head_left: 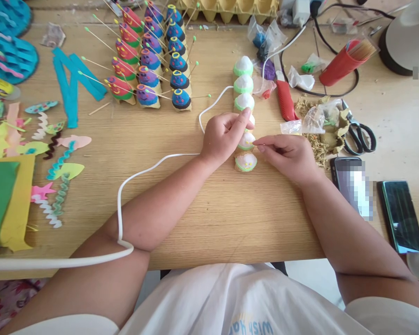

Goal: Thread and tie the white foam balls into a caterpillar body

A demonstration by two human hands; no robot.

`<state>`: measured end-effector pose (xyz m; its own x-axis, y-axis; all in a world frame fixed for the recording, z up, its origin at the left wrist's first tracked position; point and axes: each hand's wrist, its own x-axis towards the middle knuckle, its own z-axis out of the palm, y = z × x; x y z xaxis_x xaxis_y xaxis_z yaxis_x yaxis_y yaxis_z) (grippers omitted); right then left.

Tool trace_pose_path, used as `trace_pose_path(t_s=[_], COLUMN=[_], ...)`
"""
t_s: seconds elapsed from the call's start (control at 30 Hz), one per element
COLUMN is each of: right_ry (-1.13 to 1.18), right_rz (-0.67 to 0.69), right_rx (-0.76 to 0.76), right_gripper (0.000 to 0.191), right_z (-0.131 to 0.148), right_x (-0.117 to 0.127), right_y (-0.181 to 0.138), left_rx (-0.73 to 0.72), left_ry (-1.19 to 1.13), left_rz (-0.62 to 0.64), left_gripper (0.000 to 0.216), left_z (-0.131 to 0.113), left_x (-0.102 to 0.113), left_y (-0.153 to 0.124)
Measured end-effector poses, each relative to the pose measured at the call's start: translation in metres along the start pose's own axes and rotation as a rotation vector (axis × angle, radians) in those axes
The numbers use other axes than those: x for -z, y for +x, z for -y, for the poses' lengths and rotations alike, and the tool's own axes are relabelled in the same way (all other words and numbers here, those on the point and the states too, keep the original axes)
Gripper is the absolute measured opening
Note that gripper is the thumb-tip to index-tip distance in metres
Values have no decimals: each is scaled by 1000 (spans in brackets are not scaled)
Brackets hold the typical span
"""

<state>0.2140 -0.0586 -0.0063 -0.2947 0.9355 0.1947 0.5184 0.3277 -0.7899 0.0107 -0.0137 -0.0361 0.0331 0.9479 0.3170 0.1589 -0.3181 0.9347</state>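
A row of small white cones with green rims point(243, 86) runs down the middle of the wooden table point(209, 218). My left hand point(223, 135) is curled with the fingers closed, resting against one cone in the row. My right hand point(288, 156) pinches something tiny at its fingertips beside the second-nearest cone point(246, 141). The nearest cone point(246, 162), pinkish with small yellow dots, lies just below both hands. What the fingers pinch is too small to name.
Painted red, purple and blue cones with sticks point(148, 60) stand at the back left. A white cable point(153, 167) loops over my left arm. Foam cut-outs point(38, 153) lie left. A red cutter point(285, 100), scissors point(359, 135), a red cup point(345, 60) and two phones point(400, 214) sit right.
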Motion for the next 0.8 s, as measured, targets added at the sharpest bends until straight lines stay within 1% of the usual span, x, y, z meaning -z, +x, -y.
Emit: trace_pose_path(t_s=[0.4, 0.53, 0.8], right_ry=[7, -11, -8], right_rz=[7, 2, -16], right_rx=[10, -12, -8], right_gripper=[23, 22, 22], right_z=[-3, -1, 2], right_x=[-1, -1, 1], right_y=[0, 0, 0], left_rx=[-22, -13, 2], left_ry=[-7, -4, 3], left_rz=[7, 10, 12], left_gripper=[51, 50, 50], left_z=[3, 3, 1], left_x=[0, 0, 0], left_y=[0, 0, -1])
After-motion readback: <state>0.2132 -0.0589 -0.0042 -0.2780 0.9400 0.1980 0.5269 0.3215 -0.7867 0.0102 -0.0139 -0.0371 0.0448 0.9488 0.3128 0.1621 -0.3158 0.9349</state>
